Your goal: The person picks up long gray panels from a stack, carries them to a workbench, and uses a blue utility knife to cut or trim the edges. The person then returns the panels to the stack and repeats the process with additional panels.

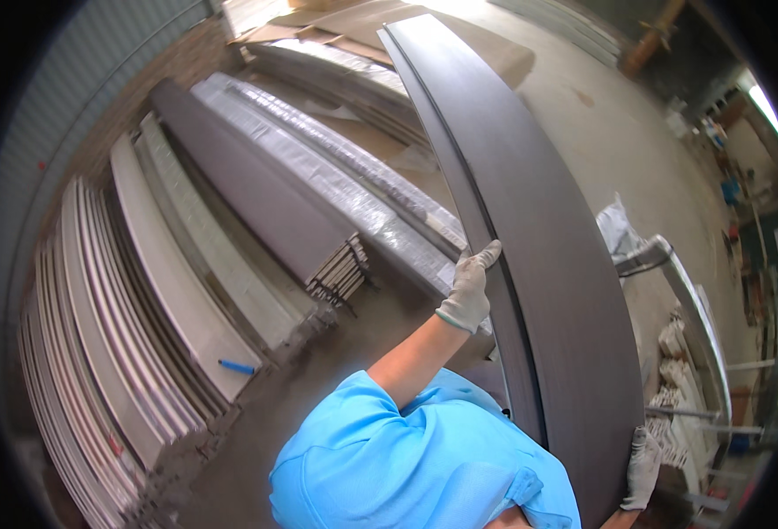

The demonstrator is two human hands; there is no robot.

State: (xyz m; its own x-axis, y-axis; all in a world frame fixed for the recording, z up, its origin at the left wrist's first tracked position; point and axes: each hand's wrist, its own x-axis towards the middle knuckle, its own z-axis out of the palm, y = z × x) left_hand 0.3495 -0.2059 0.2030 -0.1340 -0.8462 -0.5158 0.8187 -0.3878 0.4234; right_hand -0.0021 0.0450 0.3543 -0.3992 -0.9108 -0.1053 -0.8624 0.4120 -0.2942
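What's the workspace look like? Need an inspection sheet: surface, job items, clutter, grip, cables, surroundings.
Surface: grey floor, visible between the stacks and the person.
Job items: long dark panel, a groove running along its left side.
Clutter: blue pen-like item on a pale board; crumpled white plastic right of the panel.
Left grip: gloved, holding the panel near its left edge.
Right grip: gloved, at the panel's lower right edge; finger closure unclear.
Cables: nothing seen.
Surroundings: dark board stack and plastic-wrapped stack at left; corrugated wall upper left; far right too blurred to itemise.
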